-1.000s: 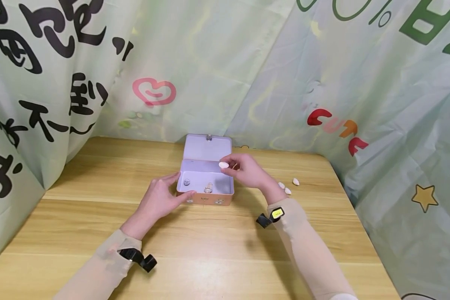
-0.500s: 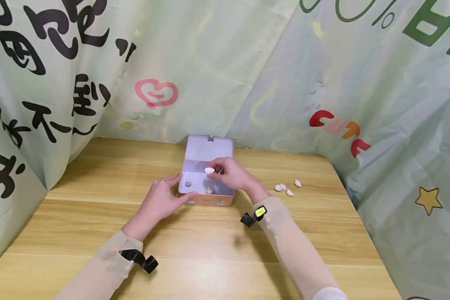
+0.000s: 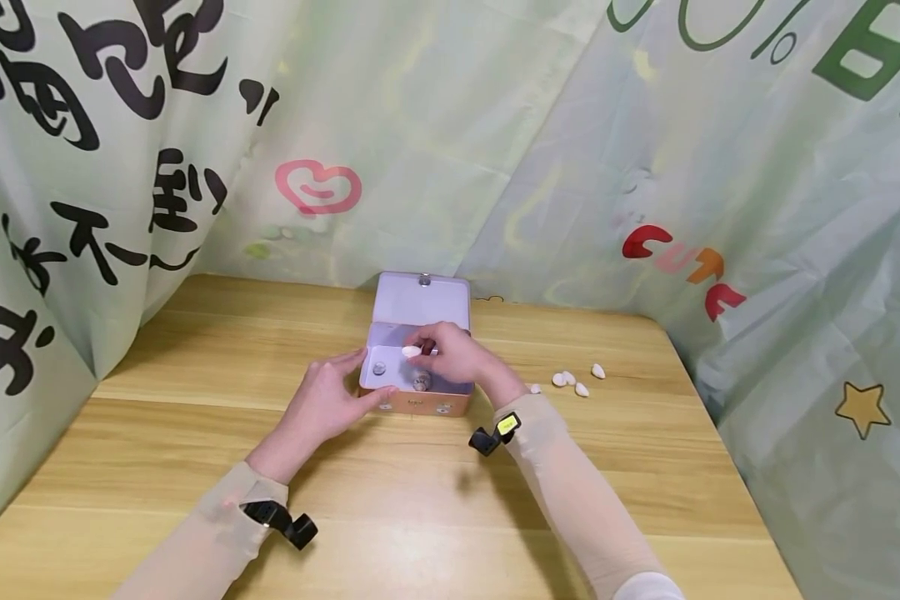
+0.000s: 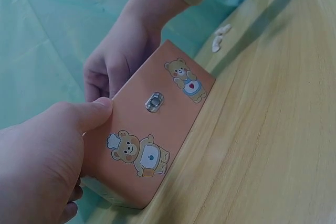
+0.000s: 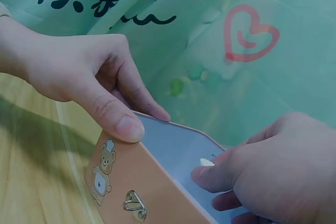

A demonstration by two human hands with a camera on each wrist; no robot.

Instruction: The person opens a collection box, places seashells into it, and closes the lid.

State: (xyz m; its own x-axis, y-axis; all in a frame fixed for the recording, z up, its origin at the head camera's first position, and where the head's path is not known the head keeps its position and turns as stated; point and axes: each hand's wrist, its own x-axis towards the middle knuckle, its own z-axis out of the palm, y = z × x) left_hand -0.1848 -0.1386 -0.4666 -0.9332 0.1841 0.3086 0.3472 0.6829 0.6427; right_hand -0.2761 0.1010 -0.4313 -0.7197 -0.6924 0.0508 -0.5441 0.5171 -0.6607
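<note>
White piece (image 3: 411, 352): since the frame half a second ago it has moved left and lower, carried into the box opening; it is above the floor of the box, and I cannot tell whether it touches anything inside.
Right hand (image 3: 453, 352): has come with it, reaching over the box's right part; thumb and fingers pinch the piece.
Inside the box: a small round greyish object (image 3: 378, 368) lies toward the left end; a patterned lump (image 3: 422, 381), perhaps a seashell, sits near the front wall.
Tin box (image 3: 401, 403): orange outside, lilac within, with a metal clasp (image 4: 154, 102) and bear pictures (image 4: 139, 153) on its front; the lid (image 3: 422, 300) stands open at the back.
Left hand (image 3: 322, 398): grips the box's left front corner, thumb at the front, other fingers along the left side.
Loose white pieces (image 3: 598, 372): five show on the desk (image 3: 390, 508), right of the box, one just beside the right sleeve (image 3: 562, 479).
Curtain (image 3: 420, 167): pale green, printed, behind the desk.
Slip risk: so small a piece could pop from the fingertips and strike the patterned lump, if the pinch loosens early.
Bump risk: the right wrist could knock the rim and skew the box should the left grip slacken; a low sleeve could sweep the nearest loose piece aside.
</note>
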